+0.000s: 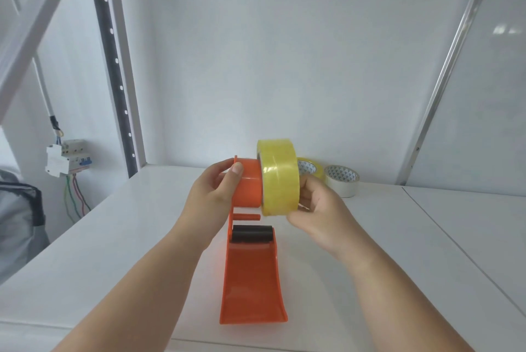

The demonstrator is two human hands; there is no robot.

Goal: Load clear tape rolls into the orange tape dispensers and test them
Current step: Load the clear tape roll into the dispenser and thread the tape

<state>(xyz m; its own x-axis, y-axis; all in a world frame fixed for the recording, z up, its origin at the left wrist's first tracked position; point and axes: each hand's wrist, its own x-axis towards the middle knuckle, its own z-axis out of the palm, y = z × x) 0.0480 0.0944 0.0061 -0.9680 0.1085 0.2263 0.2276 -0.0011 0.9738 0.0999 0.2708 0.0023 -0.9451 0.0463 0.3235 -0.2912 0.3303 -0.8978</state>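
Loading step: left hand [210,195] grips dispenser [252,275] hub; right hand [316,206] holds roll [280,175] at its mouth. Next: push roll fully on.

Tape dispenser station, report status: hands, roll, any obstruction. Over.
Left hand grips orange dispenser at its hub. Right hand holds yellowish clear tape roll, partly on hub. Two spare rolls behind, nothing blocking.

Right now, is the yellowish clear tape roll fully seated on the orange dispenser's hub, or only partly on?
Partly on. The yellowish clear tape roll covers only the hub's outer end; most of the orange hub remains exposed.
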